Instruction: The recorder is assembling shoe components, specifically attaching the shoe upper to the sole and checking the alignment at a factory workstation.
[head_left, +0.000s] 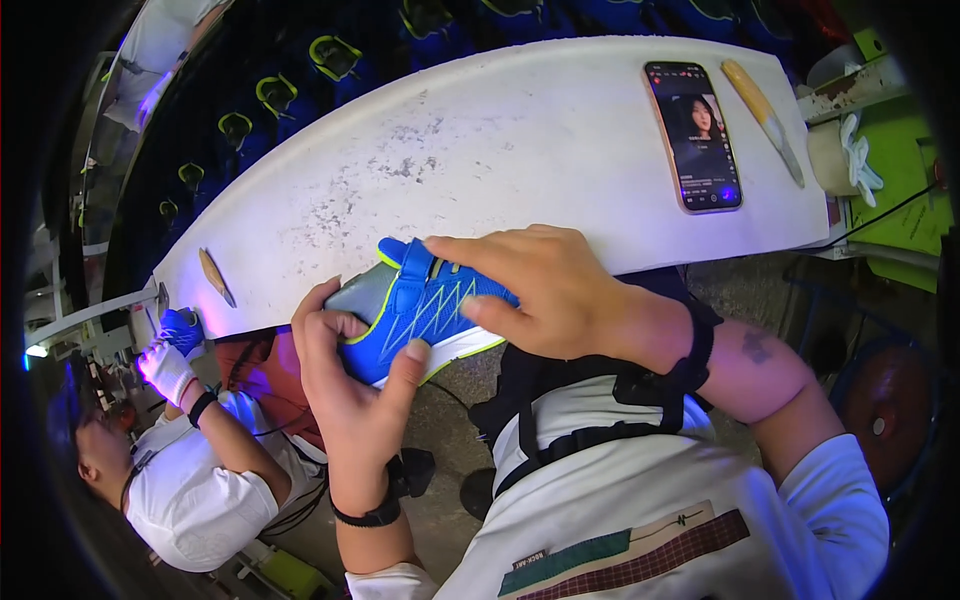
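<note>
A blue shoe (400, 325) with yellow-green trim, pale crossed lines on its side and a white sole is held at the near edge of the table. A grey form fills its opening. My left hand (350, 365) grips the heel end, thumb on the side of the shoe and fingers curled behind the heel. My right hand (545, 290) lies over the toe end, its index finger reaching to the blue strap (412, 275) and its thumb against the side. The toe is hidden under the right hand.
On the white, scuffed table (500, 130) lie a lit phone (695, 140), a wooden-handled knife (765, 120) and another small tool (214, 277). Beyond the far edge stand several dark shoes (335, 58). A co-worker (215, 470) at left holds a blue shoe (180, 330) in a gloved hand.
</note>
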